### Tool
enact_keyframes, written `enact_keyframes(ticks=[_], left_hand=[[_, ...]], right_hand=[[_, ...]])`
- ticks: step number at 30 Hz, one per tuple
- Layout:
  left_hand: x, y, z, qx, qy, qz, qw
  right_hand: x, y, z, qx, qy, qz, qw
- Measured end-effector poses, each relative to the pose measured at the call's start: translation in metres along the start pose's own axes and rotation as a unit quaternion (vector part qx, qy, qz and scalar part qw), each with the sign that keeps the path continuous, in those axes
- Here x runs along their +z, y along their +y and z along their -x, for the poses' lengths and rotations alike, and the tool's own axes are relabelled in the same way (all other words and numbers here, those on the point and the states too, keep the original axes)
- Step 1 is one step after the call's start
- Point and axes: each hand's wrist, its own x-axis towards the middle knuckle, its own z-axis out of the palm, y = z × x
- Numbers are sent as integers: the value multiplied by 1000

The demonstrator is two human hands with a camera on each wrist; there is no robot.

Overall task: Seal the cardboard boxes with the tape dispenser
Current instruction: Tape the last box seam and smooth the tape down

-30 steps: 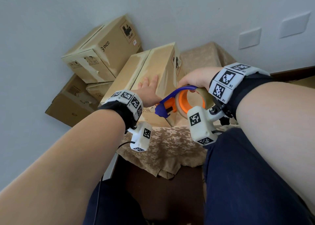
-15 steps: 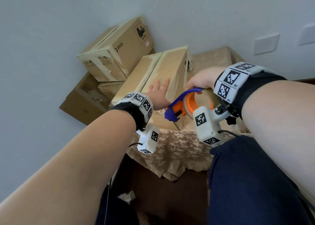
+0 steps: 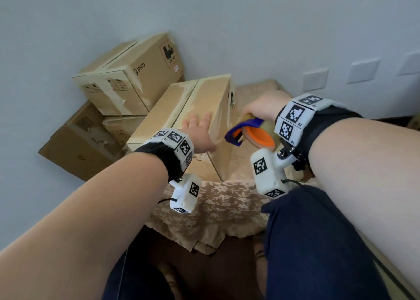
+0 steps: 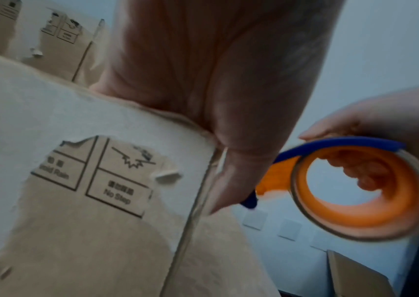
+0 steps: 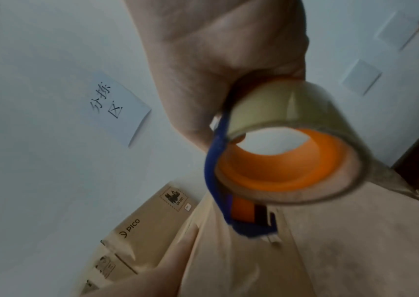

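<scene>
Tape dispenser (image 3: 250, 133) has swung away from the near edge of the box (image 3: 200, 109) in mid frame, so that strip looks done; my right hand (image 3: 263, 105) grips it tight, my left hand (image 3: 197, 131) lies flat, fingers straight, on the box top

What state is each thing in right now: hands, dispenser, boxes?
Left hand: flat on the near box, fingers straight.
Right hand: gripping the dispenser.
Dispenser: held beside the near box, roll loaded.
Near box: flaps closed.
PICO box: closed, taped, stacked on others.
</scene>
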Motion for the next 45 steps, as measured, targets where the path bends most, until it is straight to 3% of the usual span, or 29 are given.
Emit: enact_keyframes(ticks=[3,6,10,14,19,23,28,31,34,39,45], left_hand=[[0,0,3,12,6,-23,1000],[-12,-15,2,70,-37,-31,996],[-26,-48,9,166,-90,15,982],[-16,-80,15,198,-1,2,980],[0,-98,15,198,137,87,967],[1,-99,15,207,150,82,963],[1,-102,13,212,138,78,964],[2,-102,13,207,142,79,965],[4,-99,17,197,137,66,968],[8,-93,22,185,145,-17,972],[12,-91,14,158,159,-43,974]], right_hand=[[-7,-15,3,-14,46,23,999],[-7,-35,7,-49,129,49,989],[7,-58,3,-134,125,75,980],[30,-78,0,-161,109,170,966],[66,-87,-27,-213,83,234,945],[72,-86,-36,-229,76,285,927],[66,-81,-18,-302,169,221,912],[59,-80,-6,-340,118,253,898],[52,-73,9,-324,39,328,886],[55,-60,16,-291,-84,470,829],[73,-51,11,-280,-71,493,821]])
